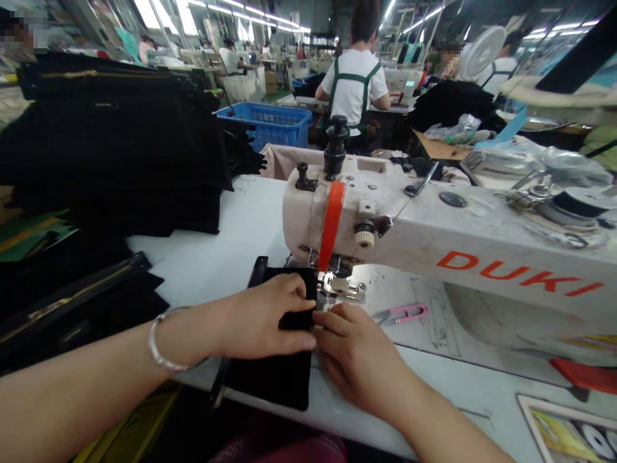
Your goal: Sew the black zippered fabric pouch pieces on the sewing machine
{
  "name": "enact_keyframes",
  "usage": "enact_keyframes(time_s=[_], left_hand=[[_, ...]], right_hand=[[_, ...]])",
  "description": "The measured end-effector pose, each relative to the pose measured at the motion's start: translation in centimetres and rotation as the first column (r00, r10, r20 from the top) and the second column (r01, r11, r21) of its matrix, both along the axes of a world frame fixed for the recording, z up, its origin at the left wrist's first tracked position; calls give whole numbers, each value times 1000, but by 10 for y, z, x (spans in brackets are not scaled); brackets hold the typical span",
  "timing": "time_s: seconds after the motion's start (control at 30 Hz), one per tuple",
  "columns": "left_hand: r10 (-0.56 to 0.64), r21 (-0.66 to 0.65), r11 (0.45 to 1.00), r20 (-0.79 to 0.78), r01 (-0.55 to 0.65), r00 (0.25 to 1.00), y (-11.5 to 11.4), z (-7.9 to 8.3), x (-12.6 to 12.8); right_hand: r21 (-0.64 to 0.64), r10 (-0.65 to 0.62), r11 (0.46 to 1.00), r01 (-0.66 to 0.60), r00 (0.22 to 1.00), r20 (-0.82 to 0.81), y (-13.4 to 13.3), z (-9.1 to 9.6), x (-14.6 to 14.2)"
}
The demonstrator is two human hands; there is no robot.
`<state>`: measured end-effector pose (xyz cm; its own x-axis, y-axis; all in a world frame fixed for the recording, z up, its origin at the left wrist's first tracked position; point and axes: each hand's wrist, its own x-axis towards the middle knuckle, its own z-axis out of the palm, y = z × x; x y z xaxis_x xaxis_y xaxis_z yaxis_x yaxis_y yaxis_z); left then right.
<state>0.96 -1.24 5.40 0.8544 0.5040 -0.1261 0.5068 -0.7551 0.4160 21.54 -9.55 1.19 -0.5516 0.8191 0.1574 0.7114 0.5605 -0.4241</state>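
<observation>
White table (pixel 255 212) carries the sewing machine (pixel 409 225); black stack (pixel 110 154) piled left. Black fabric piece (pixel 274 379) lies flat at the machine's left end. Left hand (pixel 267 315) spreads over it, right hand (pixel 354 347) has fingertips at its right edge, hands nearly meeting; can't tell if the right pinches. Pink snips (pixel 409 313) sit right of the presser foot (pixel 328 283). Risks, my read: fingertips this close could get caught if the machine runs; uneven hand pressure could skew the edge.
</observation>
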Motion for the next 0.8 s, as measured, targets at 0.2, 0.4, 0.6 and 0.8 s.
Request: enact_keyframes(time_s=[0.2, 0.4, 0.6, 0.8], left_hand=[[-110, 351, 932, 22, 95, 994, -82, -30, -36], [-1, 235, 968, 366, -92, 931, -99, -44, -41], [-73, 250, 968, 357, -20, 931, -102, -43, -35], [-27, 231, 970, 423, -79, 906, -106, -49, -37]], right_hand=[[126, -16, 991, 46, 973, -229, -59, -17, -23], [228, -134, 947, 227, 923, -362, -83, -29, -35], [247, -102, 948, 199, 929, -357, -84, -26, -33], [241, -82, 955, 172, 936, -343, -87, -30, -29]])
